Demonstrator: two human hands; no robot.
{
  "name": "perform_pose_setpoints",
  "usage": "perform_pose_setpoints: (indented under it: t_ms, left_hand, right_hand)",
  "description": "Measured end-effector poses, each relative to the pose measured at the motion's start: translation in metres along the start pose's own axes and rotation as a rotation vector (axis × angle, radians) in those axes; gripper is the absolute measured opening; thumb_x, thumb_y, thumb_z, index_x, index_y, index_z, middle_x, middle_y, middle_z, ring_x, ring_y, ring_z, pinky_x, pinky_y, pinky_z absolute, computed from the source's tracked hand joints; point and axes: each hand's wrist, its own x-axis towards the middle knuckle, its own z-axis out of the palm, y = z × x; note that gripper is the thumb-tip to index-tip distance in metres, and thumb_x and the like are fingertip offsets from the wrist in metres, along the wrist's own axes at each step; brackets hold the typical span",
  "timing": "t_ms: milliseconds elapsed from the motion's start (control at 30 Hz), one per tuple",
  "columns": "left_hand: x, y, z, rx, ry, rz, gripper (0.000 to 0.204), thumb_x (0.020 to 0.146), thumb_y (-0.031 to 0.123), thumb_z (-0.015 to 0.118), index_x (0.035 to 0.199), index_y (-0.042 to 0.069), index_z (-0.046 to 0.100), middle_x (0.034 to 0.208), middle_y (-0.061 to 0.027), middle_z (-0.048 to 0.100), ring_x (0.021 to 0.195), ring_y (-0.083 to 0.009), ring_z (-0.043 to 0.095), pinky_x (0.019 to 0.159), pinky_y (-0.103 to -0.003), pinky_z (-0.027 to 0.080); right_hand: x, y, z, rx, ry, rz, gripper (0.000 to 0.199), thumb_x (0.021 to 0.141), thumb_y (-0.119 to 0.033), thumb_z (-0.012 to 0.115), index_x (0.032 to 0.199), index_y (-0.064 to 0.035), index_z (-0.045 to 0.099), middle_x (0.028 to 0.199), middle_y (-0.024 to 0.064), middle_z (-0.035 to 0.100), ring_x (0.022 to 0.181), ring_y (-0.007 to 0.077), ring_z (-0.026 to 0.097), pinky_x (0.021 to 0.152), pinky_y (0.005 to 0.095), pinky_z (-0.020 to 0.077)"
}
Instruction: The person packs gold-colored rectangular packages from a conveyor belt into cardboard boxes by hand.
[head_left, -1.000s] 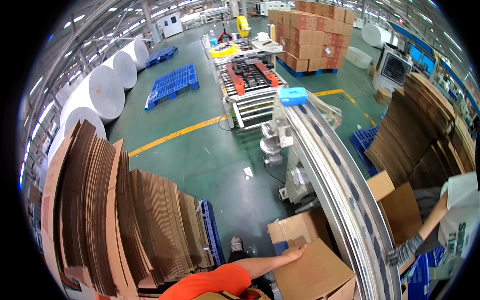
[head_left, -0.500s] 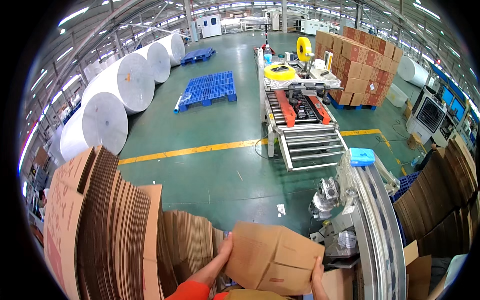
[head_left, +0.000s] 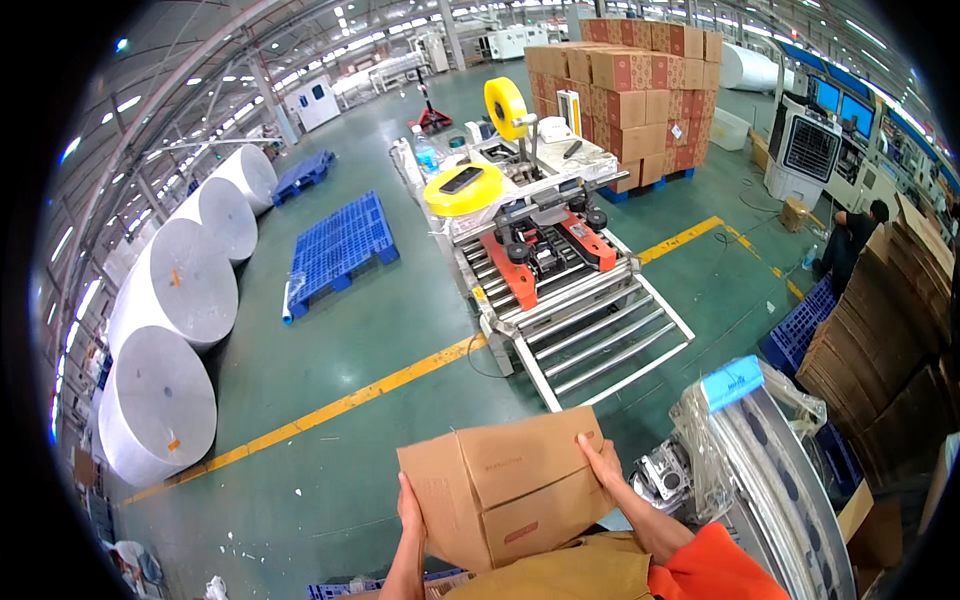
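Observation:
A brown cardboard box is held in front of my body, tilted, with its seamed side toward me. My left hand presses flat on its left side, fingers partly hidden behind the board. At the upper right edge my right hand grips it, thumb on the near face. Just beyond the box lies the near end of a roller conveyor. That conveyor leads into a taping machine with orange side guides and a yellow tape roll above it.
On my right runs a metal rail with a blue packet on its end. Stacked flat cardboard and a crouching person are farther right. Blue pallets and large white rolls stand left; stacked boxes stand behind the machine.
My view has turned to the right, toward the conveyor. The box has turned in my hands and come closer to the conveyor's near end. The cardboard stack on my left has left the view.

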Motion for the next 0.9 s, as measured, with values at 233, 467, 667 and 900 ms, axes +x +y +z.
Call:
perform_pose_setpoints:
  t_ms: [233, 467, 667, 900]
  left_hand:
    - [0.197, 0.056, 0.172, 0.229, -0.237, -0.059, 0.078, 0.089, 0.068, 0.030, 0.126, 0.003, 0.053, 0.120, -0.0144, 0.059, 0.111, -0.0248, 0.055, 0.093, -0.037, 0.043]
    - [0.374, 0.051, 0.455, 0.899, -0.651, 0.011, 0.094, 0.083, 0.076, 0.023, 0.133, 0.000, 0.045, 0.132, -0.0213, 0.049, 0.125, -0.0364, 0.043, 0.104, -0.042, 0.031]
    - [0.448, 0.021, 0.620, 0.937, -1.209, -0.017, 0.090, 0.086, 0.073, 0.027, 0.142, 0.003, 0.032, 0.144, -0.0174, 0.035, 0.135, -0.0295, 0.029, 0.110, -0.038, 0.024]
    - [0.353, 0.161, 0.687, 1.157, -1.576, 1.024, 0.071, 0.094, 0.057, 0.033, 0.144, 0.009, 0.028, 0.150, -0.0171, 0.023, 0.140, -0.0296, 0.019, 0.113, -0.042, 0.017]
  right_hand:
    - [0.126, -0.070, -0.031, 0.137, 0.321, 0.120, 0.085, 0.071, -0.070, 0.060, 0.118, 0.0005, 0.053, 0.113, 0.0212, 0.060, 0.109, 0.0332, 0.057, 0.093, 0.0396, 0.0426]
    - [0.229, -0.051, -0.072, 0.346, 0.770, 0.333, 0.092, 0.073, -0.071, 0.057, 0.119, 0.0091, 0.048, 0.114, 0.0276, 0.057, 0.108, 0.0349, 0.056, 0.092, 0.0387, 0.0426]
    - [0.279, -0.090, -0.064, 0.255, 0.984, 0.377, 0.093, 0.076, -0.071, 0.054, 0.119, 0.0115, 0.045, 0.113, 0.0281, 0.057, 0.108, 0.0372, 0.055, 0.093, 0.0396, 0.0412]
    - [0.332, -0.160, -0.028, -0.149, 1.123, 0.831, 0.076, 0.081, -0.071, 0.045, 0.098, 0.0041, 0.046, 0.092, 0.0317, 0.061, 0.090, 0.0467, 0.058, 0.079, 0.0503, 0.0445]
